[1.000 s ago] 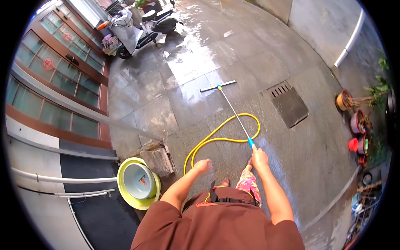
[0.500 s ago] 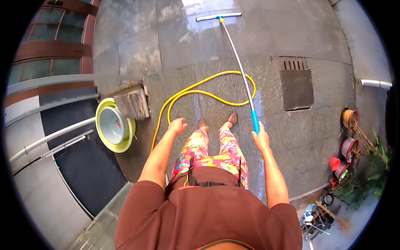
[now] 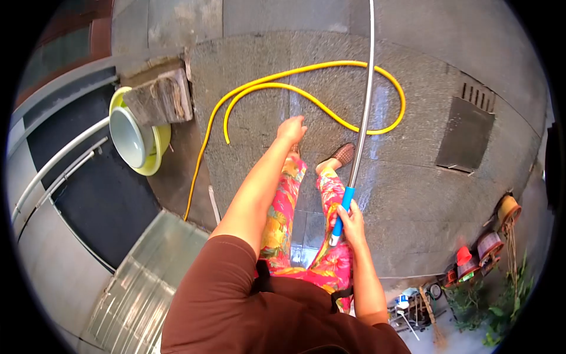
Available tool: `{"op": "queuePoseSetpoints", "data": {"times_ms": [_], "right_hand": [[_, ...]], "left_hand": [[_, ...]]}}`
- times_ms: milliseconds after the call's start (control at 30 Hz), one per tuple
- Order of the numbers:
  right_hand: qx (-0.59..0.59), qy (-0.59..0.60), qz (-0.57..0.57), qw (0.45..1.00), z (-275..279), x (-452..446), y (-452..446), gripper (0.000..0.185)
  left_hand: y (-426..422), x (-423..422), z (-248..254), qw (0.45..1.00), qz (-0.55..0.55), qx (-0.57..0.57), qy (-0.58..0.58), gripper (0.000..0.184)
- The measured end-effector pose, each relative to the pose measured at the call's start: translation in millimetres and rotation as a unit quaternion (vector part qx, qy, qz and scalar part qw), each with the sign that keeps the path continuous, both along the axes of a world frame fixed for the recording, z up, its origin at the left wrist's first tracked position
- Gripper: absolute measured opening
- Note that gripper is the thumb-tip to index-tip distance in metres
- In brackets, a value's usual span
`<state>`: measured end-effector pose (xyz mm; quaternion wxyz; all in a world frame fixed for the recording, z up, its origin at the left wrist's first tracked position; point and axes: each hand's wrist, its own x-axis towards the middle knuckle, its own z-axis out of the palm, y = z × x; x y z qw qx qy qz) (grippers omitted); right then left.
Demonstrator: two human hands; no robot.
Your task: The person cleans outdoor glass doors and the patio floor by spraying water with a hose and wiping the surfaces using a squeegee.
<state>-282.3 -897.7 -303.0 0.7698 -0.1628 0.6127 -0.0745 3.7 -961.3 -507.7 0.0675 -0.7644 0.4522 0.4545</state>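
Note:
My right hand [image 3: 352, 225] is wrapped round the blue grip of a floor squeegee [image 3: 367, 100], close in front of my right thigh. Its metal pole runs up and away past the top edge of the head view, so the blade is out of sight. My left hand [image 3: 292, 128] hangs over the wet paving with its fingers curled in and nothing in them. Beneath the pole, a yellow hose [image 3: 321, 105] lies in a loop on the ground; its free end rests left of my left hand, apart from it.
At left, a pale basin [image 3: 127, 138] sits in a yellow-green tub [image 3: 154, 162] beside a stone block [image 3: 158, 101]. A drain cover [image 3: 466, 134] lies at right. Flowerpots [image 3: 489, 245], plants and a broom [image 3: 433, 315] stand lower right. White pipes [image 3: 65, 150] run along the left wall.
My right hand has drawn the squeegee back toward my body, and its blade has left the view. My left arm has swung forward and right. My view has shifted and turned.

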Motion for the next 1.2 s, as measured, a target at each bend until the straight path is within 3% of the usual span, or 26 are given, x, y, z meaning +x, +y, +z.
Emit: {"op": "queuePoseSetpoints", "data": {"times_ms": [167,300,367,500,600,633,667,733,833,933,967,1067,1200], "right_hand": [[0.017,0.017,0.014,1.000,-46,20,20,0.029],[0.047,0.005,0.042,0.998,-66,24,15,0.035],[0.068,0.000,0.047,0.997,-72,23,12,0.036],[0.090,-0.017,0.050,0.995,-78,21,-1,0.037],[0.093,-0.026,0.053,0.994,-85,20,-6,0.037],[0.094,-0.028,0.052,0.994,-85,20,-8,0.037],[0.094,-0.031,0.051,0.994,-86,19,-10,0.037],[0.096,-0.034,0.047,0.994,-87,17,-9,0.036],[0.092,-0.041,0.026,0.995,-87,21,-6,0.035],[0.083,-0.049,0.020,0.995,-84,28,-7,0.035],[0.079,-0.049,0.010,0.996,-82,30,-7,0.035],[0.076,-0.053,-0.052,0.994,-83,30,2,0.035],[0.007,0.005,-0.103,0.995,-73,28,15,0.026]], "left_hand": [[-3,11,-93,0.979,0.192,0.065,0.034,0.059],[6,23,-179,0.940,0.338,-0.016,0.048,0.069],[-1,24,-196,0.907,0.414,-0.026,0.073,0.072],[-19,22,-231,0.875,0.467,-0.021,0.126,0.073],[-23,20,-266,0.904,0.415,-0.063,0.079,0.063],[-23,20,-282,0.902,0.422,-0.072,0.061,0.051],[-32,21,-272,0.933,0.358,-0.025,0.016,0.039],[-46,17,-252,0.927,0.373,0.009,-0.027,0.031],[-53,11,-255,0.859,0.508,-0.068,0.000,0.023],[-58,8,-255,0.703,0.661,-0.223,0.136,0.018],[-71,4,-229,0.615,0.726,-0.242,0.191,0.022],[-92,7,-173,0.531,0.758,-0.307,0.219,0.028],[-102,19,-74,0.548,0.726,-0.337,0.244,0.031]]}}
